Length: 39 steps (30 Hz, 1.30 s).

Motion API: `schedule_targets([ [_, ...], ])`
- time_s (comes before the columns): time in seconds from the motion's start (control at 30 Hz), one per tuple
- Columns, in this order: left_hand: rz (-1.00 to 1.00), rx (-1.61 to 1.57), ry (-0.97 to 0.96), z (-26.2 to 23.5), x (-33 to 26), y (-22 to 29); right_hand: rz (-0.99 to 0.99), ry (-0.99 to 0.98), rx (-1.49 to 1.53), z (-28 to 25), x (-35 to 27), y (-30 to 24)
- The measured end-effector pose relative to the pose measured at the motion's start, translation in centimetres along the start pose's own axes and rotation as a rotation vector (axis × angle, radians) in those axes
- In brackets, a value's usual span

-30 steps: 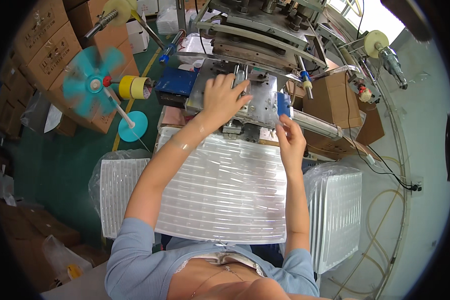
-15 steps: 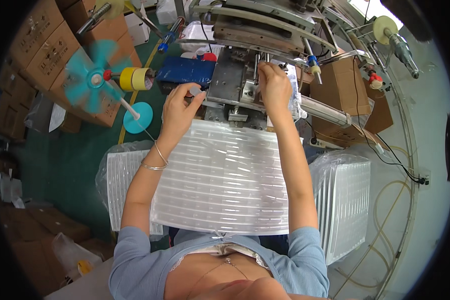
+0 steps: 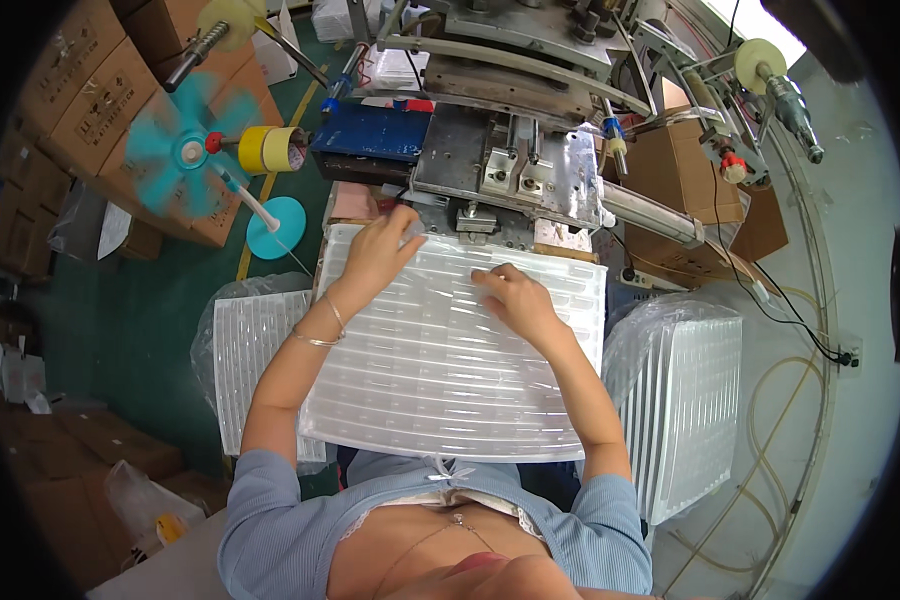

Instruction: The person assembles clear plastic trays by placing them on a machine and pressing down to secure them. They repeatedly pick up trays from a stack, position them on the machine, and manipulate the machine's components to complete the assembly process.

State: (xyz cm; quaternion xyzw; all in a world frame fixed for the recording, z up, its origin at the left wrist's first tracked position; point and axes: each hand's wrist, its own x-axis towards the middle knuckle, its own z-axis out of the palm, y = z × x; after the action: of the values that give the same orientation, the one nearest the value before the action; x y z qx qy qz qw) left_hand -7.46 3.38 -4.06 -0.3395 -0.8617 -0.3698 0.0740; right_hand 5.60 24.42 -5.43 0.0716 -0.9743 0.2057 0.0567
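A wide white plastic tray (image 3: 440, 390) with rows of narrow slots lies in front of me, its far edge against a metal machine. My left hand (image 3: 375, 250) is over the tray's far left part, a small translucent plastic piece (image 3: 413, 232) pinched between thumb and fingers. Farther right, my right hand (image 3: 518, 302) hovers low over the slots with its fingers curled together; whatever they hold is too small or hidden to name. Beyond both hands, the machine's metal plate (image 3: 450, 165) carries a fixture (image 3: 515, 178) with two upright blocks and rods.
More slotted trays stand at left (image 3: 255, 370) and right (image 3: 685, 410), partly in clear film. A turquoise fan (image 3: 192, 152) spins near yellow tape rolls (image 3: 265, 150). A blue box (image 3: 375, 132) sits left of the plate. Cardboard boxes (image 3: 95, 100) are stacked at the far left.
My right hand has left the fixture on the machine and come back toward me over the tray. My left hand has moved slightly nearer and right, still pinching the translucent piece.
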Motion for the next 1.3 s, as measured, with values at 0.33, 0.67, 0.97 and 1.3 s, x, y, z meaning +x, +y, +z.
schedule_targets([
  [0.33,0.161,0.558,-0.125,2.1,-0.3,-4.0,-0.053,0.119,-0.18,2.0,-0.9,0.5],
  [0.67,0.079,0.499,-0.152,0.5,-0.7,-4.2,0.15,0.37,0.399,-2.6,-0.1,0.7],
  [0.97,0.033,0.094,0.11,-1.2,-1.0,-0.6,0.365,0.536,0.946,-3.1,0.3,3.3],
  [1.3,0.371,0.362,0.425,2.9,12.3,7.6,0.191,0.706,0.501,-7.9,2.6,2.5],
])
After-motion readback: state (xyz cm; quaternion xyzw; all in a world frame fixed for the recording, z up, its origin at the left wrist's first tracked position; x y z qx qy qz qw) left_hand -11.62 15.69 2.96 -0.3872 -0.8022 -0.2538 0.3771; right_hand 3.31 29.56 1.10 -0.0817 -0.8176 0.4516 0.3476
